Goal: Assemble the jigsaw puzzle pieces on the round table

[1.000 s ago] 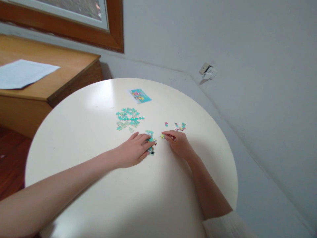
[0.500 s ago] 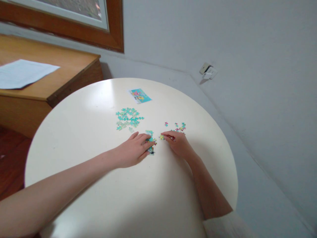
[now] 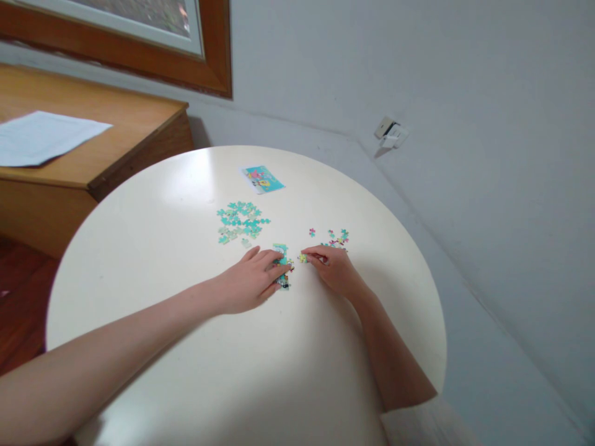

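— What shifts?
— The right grip (image 3: 335, 269) creeps slightly left and slides its piece (image 3: 302, 257) along the tabletop (image 3: 297, 347).
— Toward what?
— Toward the joined patch (image 3: 281, 249). The gap between them is narrower than a second ago.

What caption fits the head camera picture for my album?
Left hand presses a joined puzzle patch; right hand pinches a small piece beside it on a round table.
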`<state>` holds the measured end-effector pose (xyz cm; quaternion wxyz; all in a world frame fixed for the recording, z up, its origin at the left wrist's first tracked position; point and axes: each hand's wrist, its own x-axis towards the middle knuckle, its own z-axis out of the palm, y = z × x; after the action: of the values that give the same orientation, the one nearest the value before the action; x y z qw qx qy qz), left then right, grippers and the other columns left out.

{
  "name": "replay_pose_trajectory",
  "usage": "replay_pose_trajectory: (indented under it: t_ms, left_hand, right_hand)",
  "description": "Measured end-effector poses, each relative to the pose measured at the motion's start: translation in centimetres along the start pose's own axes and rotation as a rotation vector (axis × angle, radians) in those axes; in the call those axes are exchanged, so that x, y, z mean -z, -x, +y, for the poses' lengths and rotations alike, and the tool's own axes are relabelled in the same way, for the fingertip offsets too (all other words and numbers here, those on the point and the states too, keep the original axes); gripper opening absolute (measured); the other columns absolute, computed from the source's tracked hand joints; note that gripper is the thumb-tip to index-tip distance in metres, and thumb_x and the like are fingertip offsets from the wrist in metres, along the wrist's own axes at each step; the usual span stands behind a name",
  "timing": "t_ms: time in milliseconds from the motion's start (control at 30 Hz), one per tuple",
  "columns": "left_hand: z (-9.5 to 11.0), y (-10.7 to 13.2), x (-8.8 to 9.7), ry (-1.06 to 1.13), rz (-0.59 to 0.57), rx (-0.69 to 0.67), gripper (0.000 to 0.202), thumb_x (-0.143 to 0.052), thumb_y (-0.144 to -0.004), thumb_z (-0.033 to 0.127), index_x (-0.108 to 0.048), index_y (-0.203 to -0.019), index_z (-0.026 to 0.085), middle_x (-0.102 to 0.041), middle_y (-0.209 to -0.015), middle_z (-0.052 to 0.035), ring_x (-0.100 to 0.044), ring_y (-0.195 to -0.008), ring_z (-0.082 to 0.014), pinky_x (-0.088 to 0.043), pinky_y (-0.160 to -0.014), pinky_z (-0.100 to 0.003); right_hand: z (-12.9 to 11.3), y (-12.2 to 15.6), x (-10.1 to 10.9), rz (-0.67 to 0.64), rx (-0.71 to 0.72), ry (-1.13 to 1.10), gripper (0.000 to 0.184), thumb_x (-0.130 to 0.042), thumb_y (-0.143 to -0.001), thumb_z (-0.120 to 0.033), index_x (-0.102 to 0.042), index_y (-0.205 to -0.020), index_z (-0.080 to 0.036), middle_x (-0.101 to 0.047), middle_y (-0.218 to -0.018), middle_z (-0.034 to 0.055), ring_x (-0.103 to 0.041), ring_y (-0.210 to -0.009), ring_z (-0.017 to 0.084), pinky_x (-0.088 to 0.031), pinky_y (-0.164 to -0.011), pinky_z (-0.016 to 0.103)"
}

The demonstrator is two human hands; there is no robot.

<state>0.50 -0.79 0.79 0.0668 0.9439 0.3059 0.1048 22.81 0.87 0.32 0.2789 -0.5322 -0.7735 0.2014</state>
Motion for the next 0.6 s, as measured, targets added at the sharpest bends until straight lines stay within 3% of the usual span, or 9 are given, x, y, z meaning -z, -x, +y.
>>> replay_pose_trajectory:
  t_ms: [600]
  left_hand:
    - [0.03, -0.03, 0.11, 0.005, -0.005, -0.003, 0.038, -0.041, -0.088, 0.025, -0.046, -0.125, 0.018, -0.048, -0.122, -0.0144, -0.044, -0.115, -0.0259, -0.032, -0.1, -0.046]
  right_hand:
    - [-0.09, 0.06, -0.21, -0.048, -0.014, -0.062, 0.019, -0.054, -0.077, -0.015, -0.07, -0.087, -0.017, -0.071, -0.078, 0.0036, -0.061, -0.067, 0.013, -0.045, -0.064, 0.024]
